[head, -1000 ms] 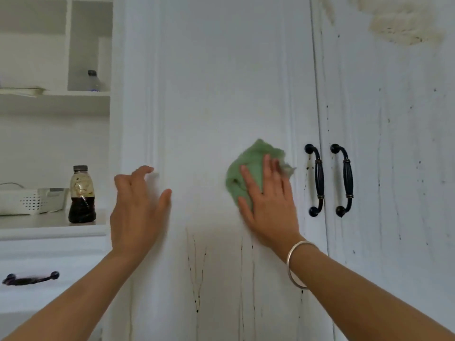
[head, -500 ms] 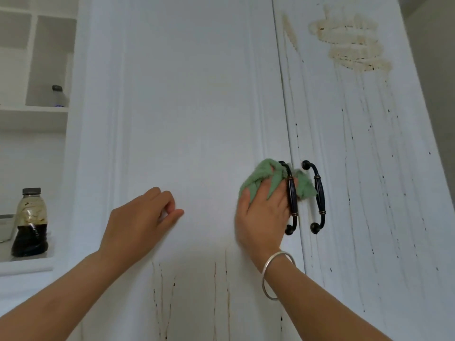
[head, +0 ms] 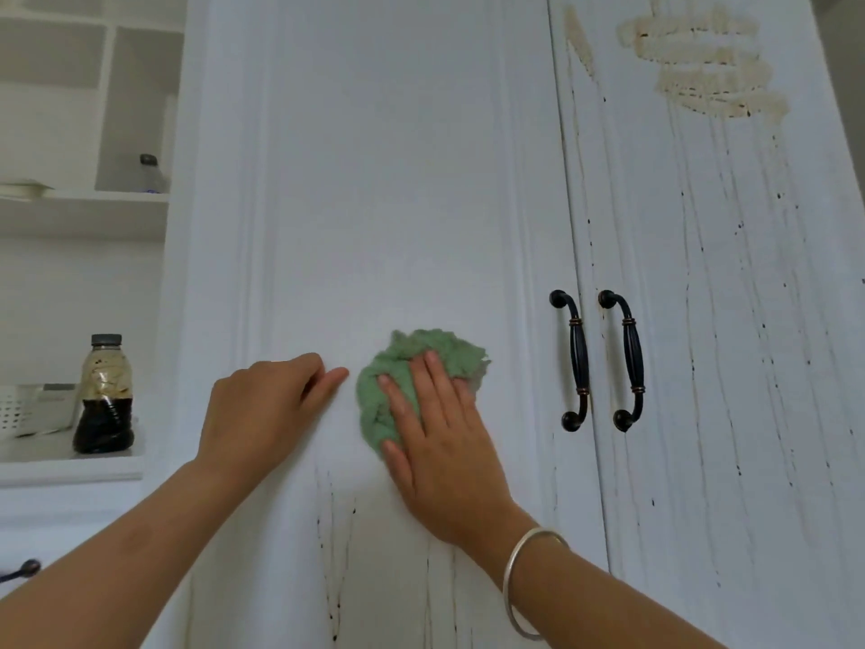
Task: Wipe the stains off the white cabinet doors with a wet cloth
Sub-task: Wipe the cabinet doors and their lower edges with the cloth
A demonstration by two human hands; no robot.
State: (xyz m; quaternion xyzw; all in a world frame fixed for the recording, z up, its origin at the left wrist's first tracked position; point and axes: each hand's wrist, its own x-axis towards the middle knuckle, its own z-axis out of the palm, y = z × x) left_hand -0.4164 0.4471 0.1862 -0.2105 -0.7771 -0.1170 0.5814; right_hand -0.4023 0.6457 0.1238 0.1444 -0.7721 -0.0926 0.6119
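On the left door [head: 398,180], at mid-height: one right hand [head: 435,442], fingers straight and spread, pressing one bunched green cloth [head: 374,400] flat against the panel. The cloth is pinned under the fingers and palm rather than clutched, and it bulges out above and to the left of the fingers. One silver bangle [head: 529,578] sits on that wrist.

Just beside the cloth, to its left: one left hand [head: 262,405], holding nothing, fingers loosely bent, fingertips touching the same door.

Below both hands: several thin dark drip lines [head: 332,555] running down the panel.

To the right of the cloth: two black handles [head: 578,363], upright and side by side, one on each door.

Beyond them: one right door [head: 749,320], streaked from top to bottom with many thin dark runs and specks. Near its top is one broad yellowish smear [head: 702,63].

Far left, open shelving: one plastic bottle [head: 103,395], partly full of dark liquid, upright on the counter ledge [head: 70,466]. Beside it is one white perforated basket [head: 18,409]. A second, smaller bottle [head: 152,175] stands on the shelf [head: 84,199] above. One dark drawer pull [head: 21,571] shows at the lower left edge.
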